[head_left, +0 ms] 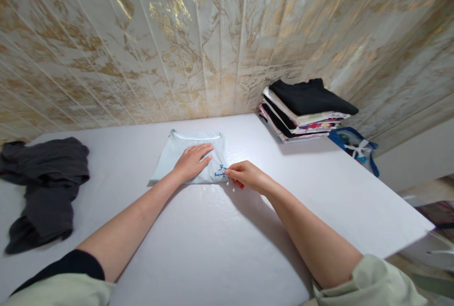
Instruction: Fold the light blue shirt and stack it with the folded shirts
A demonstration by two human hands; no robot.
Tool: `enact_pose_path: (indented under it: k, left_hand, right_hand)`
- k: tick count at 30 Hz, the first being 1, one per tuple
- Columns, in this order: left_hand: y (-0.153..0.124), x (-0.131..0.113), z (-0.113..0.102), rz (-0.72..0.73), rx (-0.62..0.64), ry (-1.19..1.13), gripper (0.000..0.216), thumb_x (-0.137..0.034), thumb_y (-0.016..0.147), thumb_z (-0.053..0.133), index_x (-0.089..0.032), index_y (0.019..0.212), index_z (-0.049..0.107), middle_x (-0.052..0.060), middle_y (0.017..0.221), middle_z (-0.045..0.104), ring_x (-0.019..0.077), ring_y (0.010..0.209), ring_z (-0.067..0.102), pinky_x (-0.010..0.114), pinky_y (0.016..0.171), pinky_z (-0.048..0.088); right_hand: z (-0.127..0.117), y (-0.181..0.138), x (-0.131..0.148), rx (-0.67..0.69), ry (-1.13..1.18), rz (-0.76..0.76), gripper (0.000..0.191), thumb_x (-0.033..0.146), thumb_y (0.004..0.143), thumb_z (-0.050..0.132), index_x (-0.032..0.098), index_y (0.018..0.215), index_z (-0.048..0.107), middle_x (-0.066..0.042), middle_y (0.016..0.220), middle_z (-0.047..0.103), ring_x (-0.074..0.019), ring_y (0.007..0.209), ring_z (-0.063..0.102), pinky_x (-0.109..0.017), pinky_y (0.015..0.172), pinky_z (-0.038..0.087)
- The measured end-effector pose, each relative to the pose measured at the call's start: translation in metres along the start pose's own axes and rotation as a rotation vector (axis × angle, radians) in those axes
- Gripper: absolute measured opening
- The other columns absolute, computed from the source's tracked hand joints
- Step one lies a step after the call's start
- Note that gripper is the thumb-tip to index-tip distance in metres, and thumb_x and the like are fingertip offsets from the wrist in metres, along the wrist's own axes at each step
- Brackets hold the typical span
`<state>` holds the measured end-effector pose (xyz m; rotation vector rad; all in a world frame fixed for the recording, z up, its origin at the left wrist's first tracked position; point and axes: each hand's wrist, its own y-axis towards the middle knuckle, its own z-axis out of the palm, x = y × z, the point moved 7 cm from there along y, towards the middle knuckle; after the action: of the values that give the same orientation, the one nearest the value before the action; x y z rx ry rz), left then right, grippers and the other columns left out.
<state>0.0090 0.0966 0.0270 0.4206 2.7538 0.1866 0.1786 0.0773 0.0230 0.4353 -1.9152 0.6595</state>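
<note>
On the table (213, 258), near the far edge: shirt (173, 154) under left hand (193, 161), right hand (248, 176) at its near right corner. Toward far left corner: garment bundle (46, 183). At far right corner: clothes stack (305, 112). Beyond right edge: bag (358, 147).

Head cam, single wide POV, looking fwd & down over white tbl (198, 258), twd patterned wall (198, 36), fairly close

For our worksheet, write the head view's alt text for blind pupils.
Left hand flat on a folded pale shirt; right hand touching its lettered edge. A dark crumpled garment lies left on the white table; folded clothes stacked right.
</note>
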Motion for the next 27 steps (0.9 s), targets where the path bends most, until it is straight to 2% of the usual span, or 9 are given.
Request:
enact_pose_path:
  k: [7,10,12,14,16,19,22,24,27]
  left_hand:
    - [0.006,-0.004,-0.008,0.022,0.032,-0.032,0.043,-0.043,0.094,0.037,-0.027,0.128,0.057,0.003,0.141,0.053,0.0196,0.133,0.044,0.042,0.112,0.03]
    - [0.0,-0.029,-0.018,0.064,-0.007,-0.033,0.042,-0.039,0.095,0.033,-0.022,0.12,0.063,0.005,0.136,0.057,0.0201,0.131,0.046,0.04,0.112,0.031]
    - [-0.012,-0.049,-0.016,0.093,0.006,-0.066,0.044,-0.037,0.097,0.029,-0.02,0.118,0.064,0.006,0.132,0.061,0.0183,0.126,0.051,0.035,0.11,0.035]
    - [-0.029,-0.066,-0.006,0.109,0.071,-0.075,0.046,-0.041,0.098,0.029,-0.02,0.126,0.059,0.006,0.134,0.059,0.0181,0.125,0.052,0.033,0.108,0.037]
    - [-0.046,-0.074,0.006,0.111,0.103,-0.014,0.052,-0.048,0.096,0.035,-0.022,0.138,0.048,0.007,0.145,0.049,0.021,0.133,0.044,0.037,0.113,0.031]
    - [-0.063,-0.074,0.018,0.113,0.11,0.084,0.065,-0.055,0.093,0.04,-0.026,0.149,0.029,0.006,0.154,0.034,0.0232,0.142,0.03,0.043,0.118,0.018]
    - [-0.065,-0.071,0.023,0.127,0.142,0.117,0.068,-0.059,0.092,0.039,-0.027,0.15,0.026,0.006,0.157,0.029,0.0241,0.144,0.024,0.043,0.118,0.015]
    - [-0.064,-0.071,0.023,0.126,0.16,0.133,0.07,-0.061,0.09,0.04,-0.026,0.15,0.028,0.007,0.157,0.026,0.0258,0.144,0.023,0.045,0.118,0.015]
    - [-0.066,-0.074,0.021,0.115,0.17,0.166,0.071,-0.061,0.09,0.042,-0.025,0.15,0.029,0.01,0.157,0.027,0.0276,0.144,0.023,0.046,0.117,0.015]
  right_hand:
    - [-0.009,0.002,-0.005,-0.008,0.035,0.047,0.027,0.021,0.081,0.056,0.015,0.055,0.057,0.003,0.047,0.051,-0.0062,0.043,0.043,-0.017,0.042,0.034]
    - [-0.01,0.003,-0.007,-0.015,0.064,0.08,0.022,0.016,0.079,0.055,0.015,0.057,0.06,0.003,0.049,0.054,-0.007,0.043,0.044,-0.019,0.043,0.037]
    - [-0.01,0.003,-0.007,-0.001,0.074,0.107,0.021,0.014,0.079,0.054,0.014,0.06,0.062,0.003,0.05,0.054,-0.0074,0.043,0.046,-0.019,0.044,0.038]
    - [-0.011,0.002,-0.008,0.02,0.065,0.126,0.021,0.012,0.08,0.051,0.014,0.064,0.064,0.003,0.052,0.054,-0.0076,0.044,0.047,-0.019,0.046,0.039]
    - [-0.016,0.002,-0.008,-0.016,-0.006,0.111,0.021,0.013,0.081,0.05,0.014,0.068,0.066,0.002,0.054,0.055,-0.0082,0.046,0.048,-0.02,0.049,0.04]
    - [-0.033,0.002,0.002,-0.248,-0.225,-0.048,0.019,0.015,0.083,0.051,0.016,0.076,0.068,-0.001,0.066,0.063,-0.0116,0.059,0.055,-0.024,0.062,0.044]
    - [-0.035,-0.002,0.016,-0.419,-0.381,-0.28,0.024,0.015,0.088,0.047,0.019,0.095,0.07,-0.006,0.096,0.068,-0.0159,0.086,0.06,-0.028,0.081,0.045]
    - [-0.024,-0.001,0.019,-0.385,-0.462,-0.386,0.03,0.014,0.089,0.045,0.02,0.108,0.068,-0.007,0.11,0.065,-0.0173,0.101,0.058,-0.03,0.091,0.042]
    - [-0.007,0.005,0.016,-0.285,-0.609,-0.448,0.037,0.01,0.088,0.046,0.021,0.117,0.065,-0.006,0.121,0.063,-0.0182,0.113,0.055,-0.031,0.1,0.039]
